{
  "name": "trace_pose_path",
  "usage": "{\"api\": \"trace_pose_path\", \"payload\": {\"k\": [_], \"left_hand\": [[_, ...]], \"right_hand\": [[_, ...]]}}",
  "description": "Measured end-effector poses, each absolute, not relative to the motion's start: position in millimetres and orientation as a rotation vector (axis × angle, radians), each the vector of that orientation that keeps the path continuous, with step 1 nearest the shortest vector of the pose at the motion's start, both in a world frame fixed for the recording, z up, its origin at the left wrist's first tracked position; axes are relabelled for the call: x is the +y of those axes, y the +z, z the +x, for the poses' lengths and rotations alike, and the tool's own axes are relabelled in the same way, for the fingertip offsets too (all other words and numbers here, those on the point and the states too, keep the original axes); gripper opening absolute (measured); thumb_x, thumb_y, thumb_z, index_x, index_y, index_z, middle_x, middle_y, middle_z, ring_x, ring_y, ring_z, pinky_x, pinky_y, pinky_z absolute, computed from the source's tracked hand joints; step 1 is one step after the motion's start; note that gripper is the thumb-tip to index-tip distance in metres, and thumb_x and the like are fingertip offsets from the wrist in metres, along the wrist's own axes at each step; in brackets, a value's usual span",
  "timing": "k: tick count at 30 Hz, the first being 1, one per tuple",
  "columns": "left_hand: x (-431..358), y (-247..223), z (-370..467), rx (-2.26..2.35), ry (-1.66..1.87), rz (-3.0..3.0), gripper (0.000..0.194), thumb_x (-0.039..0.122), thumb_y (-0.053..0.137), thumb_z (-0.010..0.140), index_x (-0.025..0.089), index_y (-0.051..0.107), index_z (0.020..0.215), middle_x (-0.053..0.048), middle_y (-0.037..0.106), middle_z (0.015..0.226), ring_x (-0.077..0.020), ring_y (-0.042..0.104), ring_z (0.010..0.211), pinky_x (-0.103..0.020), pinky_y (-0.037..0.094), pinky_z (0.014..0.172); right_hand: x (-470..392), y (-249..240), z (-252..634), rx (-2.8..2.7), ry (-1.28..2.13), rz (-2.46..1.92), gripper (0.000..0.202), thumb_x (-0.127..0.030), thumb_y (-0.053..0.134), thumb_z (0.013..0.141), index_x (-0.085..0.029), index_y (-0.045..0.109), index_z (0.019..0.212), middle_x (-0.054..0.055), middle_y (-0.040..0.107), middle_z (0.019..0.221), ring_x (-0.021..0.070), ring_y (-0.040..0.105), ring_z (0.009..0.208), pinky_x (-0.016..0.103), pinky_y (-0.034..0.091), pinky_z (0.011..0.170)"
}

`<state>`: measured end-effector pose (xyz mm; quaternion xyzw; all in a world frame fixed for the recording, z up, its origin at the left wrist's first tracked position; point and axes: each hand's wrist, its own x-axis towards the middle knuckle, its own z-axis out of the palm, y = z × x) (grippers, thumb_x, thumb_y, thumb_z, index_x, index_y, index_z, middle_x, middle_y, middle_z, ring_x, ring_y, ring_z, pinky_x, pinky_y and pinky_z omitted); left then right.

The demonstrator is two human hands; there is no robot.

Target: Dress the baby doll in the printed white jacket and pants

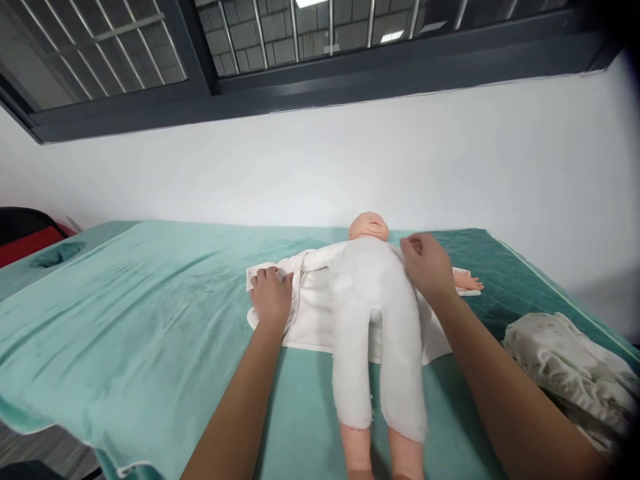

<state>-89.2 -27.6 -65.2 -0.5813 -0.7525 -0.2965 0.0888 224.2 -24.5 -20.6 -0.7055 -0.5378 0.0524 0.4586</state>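
Left hand [271, 293] pressed flat, fingers together, on the white garment [310, 313] spread under the baby doll [373, 313]. Right hand [426, 267] pinches fabric at the doll's shoulder. Doll lies face up mid-bed, head toward the wall edge, on the green bed cover [150, 320]. Best to keep the left side pinned and pull the fabric smooth, no bunching. Doll: white cloth body, peach plastic head and feet.

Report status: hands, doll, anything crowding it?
Left hand pressing white garment flat beside doll. Right hand pinching fabric at doll's shoulder. Crumpled cloth lies apart, at right on green blanket.
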Motion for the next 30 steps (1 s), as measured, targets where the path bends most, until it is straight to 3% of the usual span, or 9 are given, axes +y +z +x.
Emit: {"api": "trace_pose_path", "payload": {"k": [3,6,13,18,22,26,30], "left_hand": [[-23,-67,-92,-2.255,-0.883,-1.739,0.041,0.043,0.060,0.085,0.015,0.061,0.116,-0.017,0.061,0.116,-0.0359,0.053,0.113,-0.046,0.043,0.093],[-20,-68,-96,-2.286,-0.963,-1.791,0.038,0.041,0.060,0.084,0.012,0.063,0.109,-0.018,0.063,0.109,-0.0344,0.055,0.108,-0.045,0.043,0.094],[-27,-61,-87,-2.155,-1.281,-1.952,0.018,0.035,0.055,0.086,0.020,0.061,0.092,-0.009,0.067,0.095,-0.0257,0.060,0.096,-0.037,0.045,0.086],[-33,-48,-56,-2.167,-1.698,-2.146,0.016,0.035,0.057,0.087,0.021,0.059,0.095,-0.006,0.069,0.104,-0.0205,0.062,0.098,-0.032,0.046,0.085],[-29,-30,-26,-2.090,-1.819,-2.386,0.010,0.032,0.055,0.088,0.022,0.054,0.089,-0.003,0.067,0.110,-0.0167,0.060,0.099,-0.028,0.044,0.087],[-21,-10,-10,-2.047,-1.692,-2.519,0.007,0.028,0.052,0.090,0.022,0.052,0.089,-0.001,0.065,0.099,-0.0152,0.057,0.093,-0.026,0.042,0.082],[-13,7,-12,-2.013,-1.690,-2.501,0.010,0.032,0.052,0.090,0.021,0.053,0.090,0.000,0.062,0.090,-0.0146,0.056,0.085,-0.026,0.042,0.078]], "right_hand": [[-31,-39,247,-1.272,0.188,-1.902,0.032,-0.049,0.051,0.088,-0.020,0.064,0.096,0.009,0.071,0.085,0.0268,0.063,0.085,0.035,0.041,0.073],[-36,-42,245,-1.348,0.202,-2.005,0.040,-0.054,0.045,0.091,-0.021,0.066,0.101,0.011,0.072,0.085,0.0285,0.064,0.083,0.035,0.040,0.069],[-40,-43,234,-1.372,0.308,-1.817,0.046,-0.059,0.040,0.092,-0.026,0.067,0.108,0.006,0.072,0.078,0.0257,0.064,0.078,0.031,0.039,0.067],[-40,-47,236,-1.366,0.370,-1.719,0.045,-0.060,0.043,0.090,-0.025,0.067,0.104,0.004,0.070,0.072,0.0232,0.061,0.068,0.031,0.039,0.066],[-40,-46,235,-1.417,0.445,-1.641,0.049,-0.062,0.044,0.090,-0.024,0.064,0.112,0.001,0.067,0.067,0.0217,0.060,0.066,0.031,0.040,0.066],[-42,-45,229,-1.520,0.521,-1.528,0.051,-0.061,0.042,0.091,-0.023,0.060,0.119,0.001,0.067,0.071,0.0216,0.062,0.071,0.032,0.043,0.070],[-46,-44,218,-1.575,0.609,-1.419,0.049,-0.059,0.046,0.092,-0.025,0.054,0.127,0.002,0.071,0.087,0.0214,0.064,0.083,0.034,0.046,0.078]]}}
